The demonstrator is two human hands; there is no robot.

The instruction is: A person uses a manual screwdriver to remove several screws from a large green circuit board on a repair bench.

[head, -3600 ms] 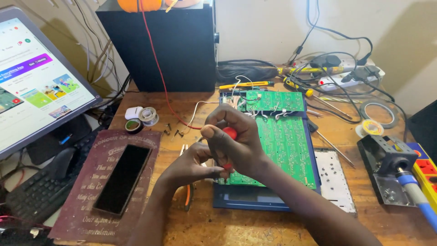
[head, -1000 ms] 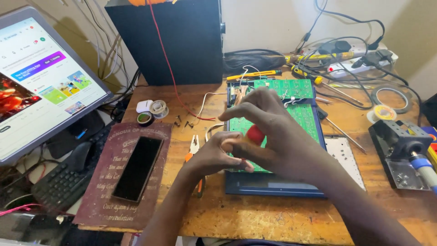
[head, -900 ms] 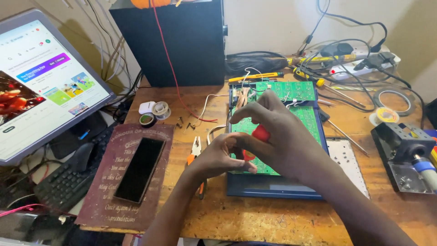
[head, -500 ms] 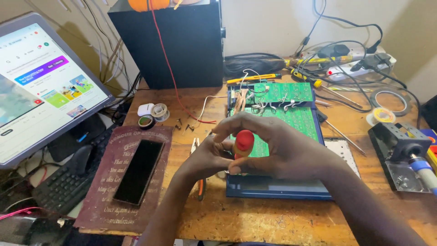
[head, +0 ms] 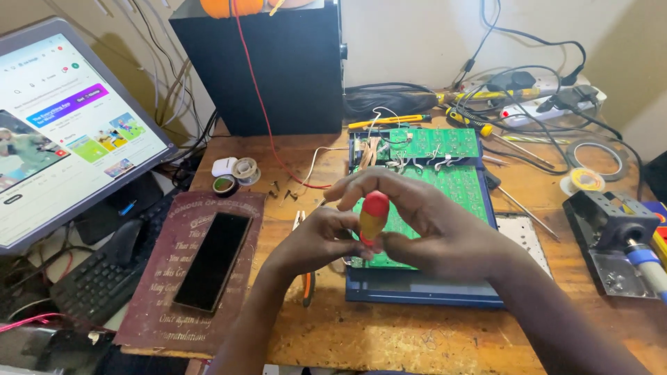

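My right hand [head: 445,226] grips a screwdriver with a red and yellow handle [head: 374,215], held upright over the near left corner of a large green circuit board [head: 455,191]. My left hand [head: 313,239] meets it from the left, its fingertips pinched at the lower part of the handle. The shaft and tip are hidden behind my fingers. The board lies in a blue tray [head: 424,288] on the wooden desk [head: 389,337]. A smaller green board [head: 434,142] with white wires sits at the tray's far end.
A black phone [head: 212,260] rests on a maroon plaque. Orange-handled pliers [head: 306,288] lie left of the tray. Small screws, tape rolls [head: 236,170], a monitor [head: 66,132], keyboard [head: 97,285], black speaker box [head: 267,66], power strip, solder reel [head: 587,180] and soldering stand [head: 615,239] surround the work.
The screwdriver handle has risen from under my right palm to stand upright and exposed between both hands. My hands shifted slightly left and nearer on the board.
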